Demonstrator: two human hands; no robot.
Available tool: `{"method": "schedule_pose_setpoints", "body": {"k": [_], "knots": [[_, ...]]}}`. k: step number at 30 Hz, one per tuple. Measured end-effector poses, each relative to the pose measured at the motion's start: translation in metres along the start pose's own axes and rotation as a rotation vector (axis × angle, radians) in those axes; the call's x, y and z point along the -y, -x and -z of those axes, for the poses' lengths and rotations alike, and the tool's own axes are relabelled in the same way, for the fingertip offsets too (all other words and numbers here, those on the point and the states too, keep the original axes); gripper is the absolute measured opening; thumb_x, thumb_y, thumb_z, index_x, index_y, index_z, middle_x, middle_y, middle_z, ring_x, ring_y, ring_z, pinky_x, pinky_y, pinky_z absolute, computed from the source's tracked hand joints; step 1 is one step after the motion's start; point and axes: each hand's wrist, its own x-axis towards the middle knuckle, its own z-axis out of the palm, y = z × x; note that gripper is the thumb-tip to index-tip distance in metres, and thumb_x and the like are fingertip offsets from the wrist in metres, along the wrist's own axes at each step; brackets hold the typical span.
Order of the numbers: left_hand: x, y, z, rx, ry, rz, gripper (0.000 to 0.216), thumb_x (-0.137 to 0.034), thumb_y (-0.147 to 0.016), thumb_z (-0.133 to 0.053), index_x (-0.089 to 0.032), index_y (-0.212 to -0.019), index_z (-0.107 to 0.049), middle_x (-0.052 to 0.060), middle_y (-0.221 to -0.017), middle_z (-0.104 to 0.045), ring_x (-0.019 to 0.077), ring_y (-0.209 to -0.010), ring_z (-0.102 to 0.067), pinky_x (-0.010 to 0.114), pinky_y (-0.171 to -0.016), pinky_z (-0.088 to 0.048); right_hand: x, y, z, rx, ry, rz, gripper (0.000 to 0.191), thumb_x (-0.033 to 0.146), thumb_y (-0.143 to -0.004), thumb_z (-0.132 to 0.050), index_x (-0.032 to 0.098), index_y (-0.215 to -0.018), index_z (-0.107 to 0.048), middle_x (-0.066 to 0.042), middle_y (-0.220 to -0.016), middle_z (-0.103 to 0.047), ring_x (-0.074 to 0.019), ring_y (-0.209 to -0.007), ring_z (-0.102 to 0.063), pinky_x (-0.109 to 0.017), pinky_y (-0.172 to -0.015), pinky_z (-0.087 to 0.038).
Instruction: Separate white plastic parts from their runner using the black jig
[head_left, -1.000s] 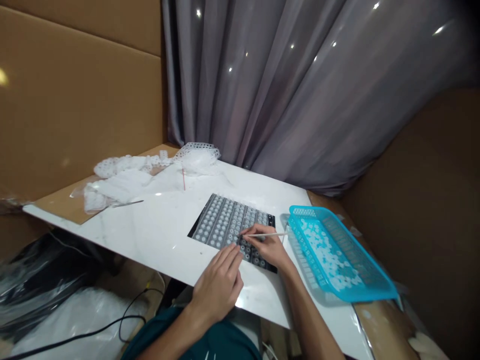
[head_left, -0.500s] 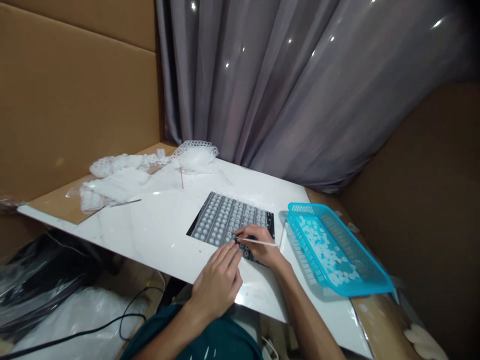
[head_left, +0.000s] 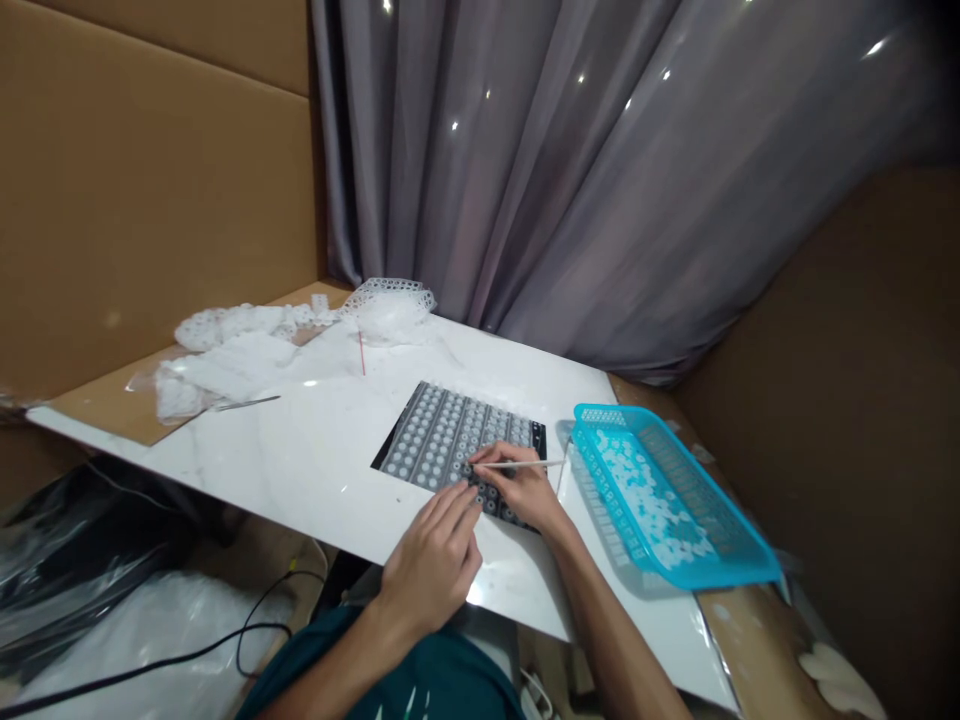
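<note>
A black sheet [head_left: 450, 440] covered with rows of small white round pieces lies on the white table [head_left: 300, 450]. My right hand [head_left: 521, 485] rests on the sheet's near right part and pinches a thin white stick [head_left: 517, 464], whose tip touches the sheet. My left hand [head_left: 435, 555] lies flat on the table, fingers stretched out, its fingertips pressing the sheet's near edge. A blue plastic basket [head_left: 739, 555] with several white round pieces inside stands just right of my right hand.
Heaps of white perforated scraps [head_left: 240, 345] and clear plastic lie at the table's far left on a cardboard sheet [head_left: 112, 400]. Cardboard walls stand left and right, a grey curtain [head_left: 562, 170] behind. Black cable [head_left: 247, 640] and plastic bags lie below the table.
My right hand has shifted the stick slightly, its tip moving along the sheet and its shaft now lying level. My left hand stays in place.
</note>
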Motion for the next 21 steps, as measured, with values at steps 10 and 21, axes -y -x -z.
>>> {"method": "schedule_pose_setpoints", "body": {"k": [10,21], "knots": [[-0.0004,0.0027,-0.0013,-0.024,0.017,-0.015,0.038,-0.01,-0.094,-0.054,-0.017,-0.128,-0.069,0.015,-0.137,-0.072,0.0335,-0.136,-0.065,0.057,-0.117,-0.054,0.0074,-0.003,-0.0094,0.136,0.048,0.061,0.022,0.038,-0.1,-0.076,0.025,-0.083,-0.074,-0.008,-0.104,-0.082,-0.0284,-0.104,-0.075,-0.046,-0.098,-0.056],[-0.0005,0.0034,-0.0007,-0.005,0.003,-0.013,0.035,-0.009,-0.095,-0.055,-0.015,-0.127,-0.069,0.014,-0.138,-0.072,0.0318,-0.136,-0.064,0.054,-0.118,-0.054,0.0077,-0.0003,-0.0057,0.183,0.07,0.069,0.025,0.039,-0.103,-0.071,0.025,-0.082,-0.071,-0.009,-0.109,-0.082,-0.0289,-0.105,-0.075,-0.045,-0.096,-0.056]]}}
